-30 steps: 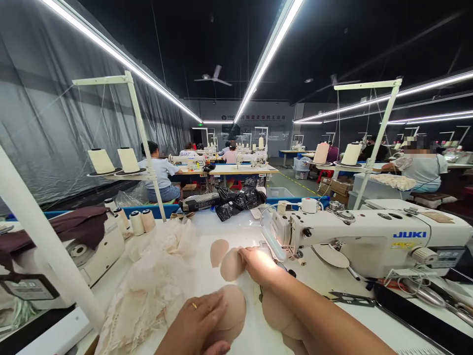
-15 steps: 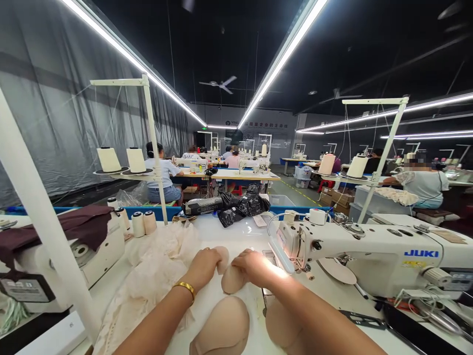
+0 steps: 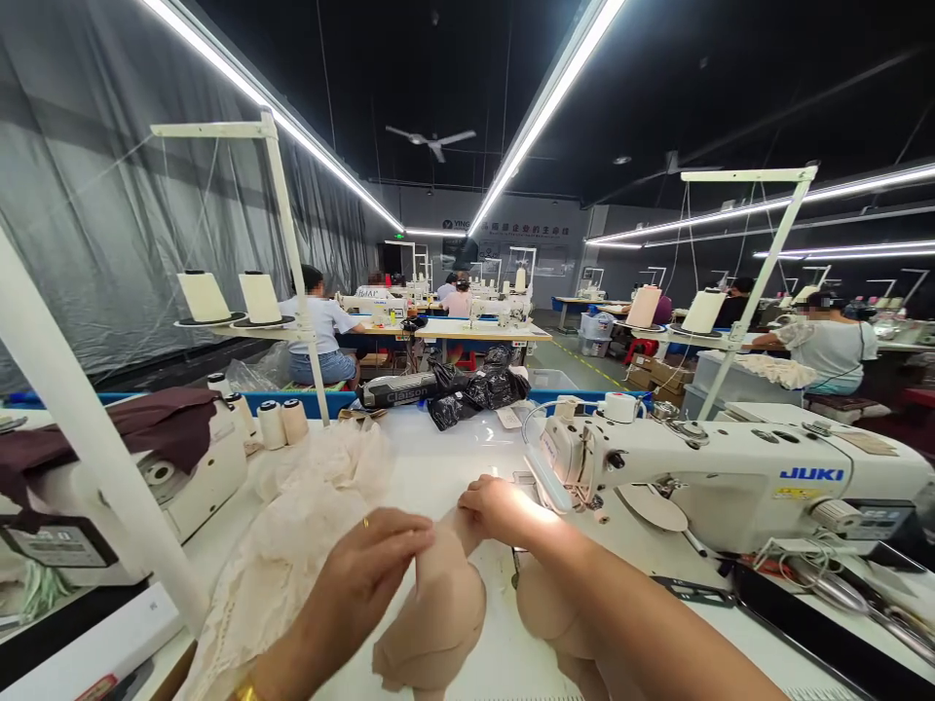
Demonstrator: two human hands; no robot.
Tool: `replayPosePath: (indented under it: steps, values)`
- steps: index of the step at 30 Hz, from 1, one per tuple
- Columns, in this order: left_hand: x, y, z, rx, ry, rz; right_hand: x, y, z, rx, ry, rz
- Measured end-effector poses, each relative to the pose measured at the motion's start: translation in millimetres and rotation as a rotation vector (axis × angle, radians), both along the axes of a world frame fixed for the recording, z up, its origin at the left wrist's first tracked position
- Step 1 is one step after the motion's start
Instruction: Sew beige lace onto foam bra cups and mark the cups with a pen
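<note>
My left hand [image 3: 365, 570], with a ring on one finger and a gold bracelet at the wrist, pinches the edge of a beige bra cup [image 3: 440, 565]. That cup overlaps a larger beige cup [image 3: 430, 643] lying on the white table. Farther away, my right hand [image 3: 501, 511] closes its fingers on another beige bra cup [image 3: 458, 526], largely covered by the hand and the nearer cup. More beige cups [image 3: 544, 608] lie under my right forearm, partly hidden. A heap of cream lace fabric [image 3: 307, 516] rests to the left of my left hand.
A JUKI sewing machine [image 3: 701, 467] stands at right, its lamp shining on my right wrist. Thread cones [image 3: 272, 424] and a second machine draped in maroon cloth [image 3: 138, 438] are at left. Black plastic bags [image 3: 478, 389] lie at the back. Co-workers sit beyond.
My left hand has moved toward me and left with a bra cup, bringing it over the larger cup. My right hand has stayed near the same spot, still gripping a cup.
</note>
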State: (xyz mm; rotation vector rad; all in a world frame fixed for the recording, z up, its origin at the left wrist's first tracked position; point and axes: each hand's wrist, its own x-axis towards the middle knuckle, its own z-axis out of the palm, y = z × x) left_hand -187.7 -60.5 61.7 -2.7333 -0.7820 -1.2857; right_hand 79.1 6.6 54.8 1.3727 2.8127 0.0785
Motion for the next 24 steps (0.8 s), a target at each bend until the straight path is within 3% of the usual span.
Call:
replayPosePath:
  steps: [2, 5, 9, 12, 15, 19, 21, 24]
  values:
    - [1, -27, -10.2, -0.016, 0.039, -0.086, -1, 2, -1.2, 0.012, -0.024, -0.012]
    - [9, -51, -31.1, -0.102, 0.126, -0.06, -4, 4, -0.8, 0.032, -0.047, -0.035]
    - [23, -53, -55.8, -0.124, 0.189, 0.109, -10, -2, 5.2, 0.119, 0.002, -0.11]
    - [23, -42, -61.4, -0.174, 0.272, 0.189, -13, -29, 8.8, 0.21, 0.089, -0.167]
    - [8, -27, -50.4, -0.259, 0.295, 0.254, -2, -79, 4.6, 0.321, 0.199, -0.228]
    - [-13, -3, -12.7, -0.506, 0.278, 0.315, 53, -150, -15.7, 0.438, 0.334, -0.26]
    - [-7, 14, 7.7, -0.583, 0.294, 0.346, 88, -170, -29.0, 0.519, 0.424, -0.286]
    - [22, 45, 23.3, -0.589, 0.367, 0.342, 127, -179, -45.7, 0.506, 0.32, -0.305]
